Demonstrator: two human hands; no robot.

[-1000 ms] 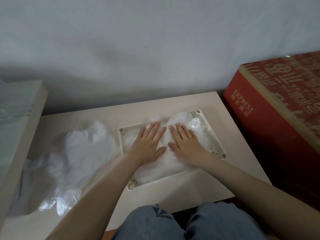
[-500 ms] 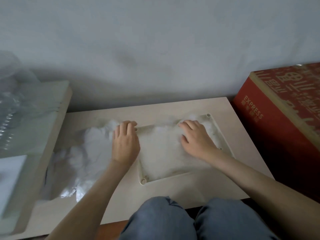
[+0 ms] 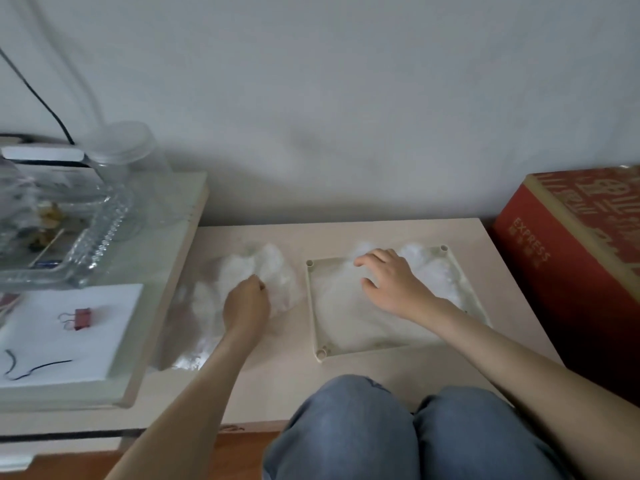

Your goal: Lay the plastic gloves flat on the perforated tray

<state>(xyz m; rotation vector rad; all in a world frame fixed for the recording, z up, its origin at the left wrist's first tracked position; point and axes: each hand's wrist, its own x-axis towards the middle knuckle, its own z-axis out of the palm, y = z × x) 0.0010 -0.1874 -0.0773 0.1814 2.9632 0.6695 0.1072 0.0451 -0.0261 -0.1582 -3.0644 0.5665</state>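
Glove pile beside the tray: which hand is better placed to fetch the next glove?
Left, likely. The left hand is at the pile, fingers curled into it; the right hand rests on the gloves in the tray, farther from the pile.

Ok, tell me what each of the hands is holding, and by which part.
The left hand pinches the loose pile of gloves near its middle. The right hand only presses the spread gloves on the tray; it grips nothing.
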